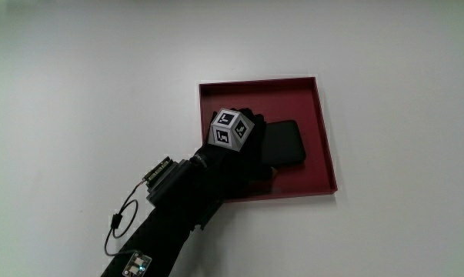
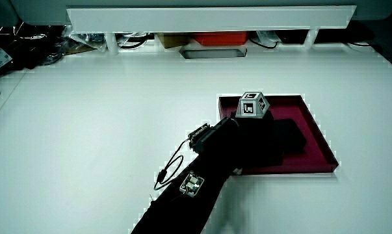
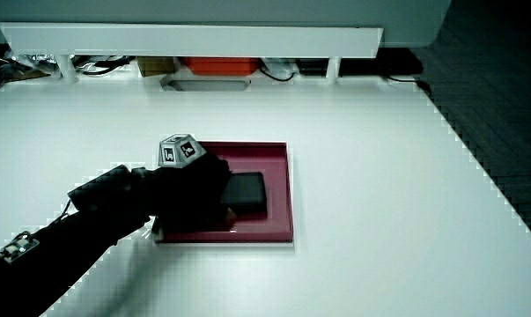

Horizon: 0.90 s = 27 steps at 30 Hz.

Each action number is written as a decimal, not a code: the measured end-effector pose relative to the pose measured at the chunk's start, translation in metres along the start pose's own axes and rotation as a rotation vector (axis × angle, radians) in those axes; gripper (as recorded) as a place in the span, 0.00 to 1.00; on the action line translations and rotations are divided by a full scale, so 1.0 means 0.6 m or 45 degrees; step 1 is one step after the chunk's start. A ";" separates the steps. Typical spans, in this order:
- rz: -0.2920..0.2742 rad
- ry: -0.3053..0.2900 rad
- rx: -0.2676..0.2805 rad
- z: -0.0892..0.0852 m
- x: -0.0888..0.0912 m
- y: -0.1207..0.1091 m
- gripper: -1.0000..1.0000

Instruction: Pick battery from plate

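The black-gloved hand point(image 1: 243, 150) sits low over the square dark-red tray-like plate point(image 1: 320, 123) on the white table point(image 1: 78, 69); the flat black rectangular battery point(image 1: 287, 142) lies in the plate, its end under the hand; from above the patterned cube point(image 1: 232, 128) hides the knuckles; in a side view the battery point(image 3: 247, 191) shows clear of the glove; whether the fingers clasp it, I cannot tell.

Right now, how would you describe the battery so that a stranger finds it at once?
On the white table lies a square dark red plate with a raised rim. The battery is the flat black slab in it, partly under the hand. Nothing else lies in the plate.
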 end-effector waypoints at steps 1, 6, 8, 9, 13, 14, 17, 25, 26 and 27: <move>-0.004 0.001 0.007 0.001 0.000 -0.002 0.92; -0.043 0.015 0.062 0.007 0.002 -0.011 1.00; -0.070 -0.009 0.065 0.011 0.002 -0.014 1.00; -0.069 0.006 0.069 0.019 0.007 -0.020 1.00; -0.132 0.040 0.113 0.050 0.019 -0.040 1.00; -0.139 0.050 0.121 0.061 0.023 -0.048 1.00; -0.215 0.046 0.185 0.082 0.020 -0.066 1.00; -0.286 0.079 0.257 0.134 -0.008 -0.132 1.00; -0.258 0.069 0.253 0.140 -0.010 -0.139 1.00; -0.272 0.081 0.272 0.145 -0.013 -0.145 1.00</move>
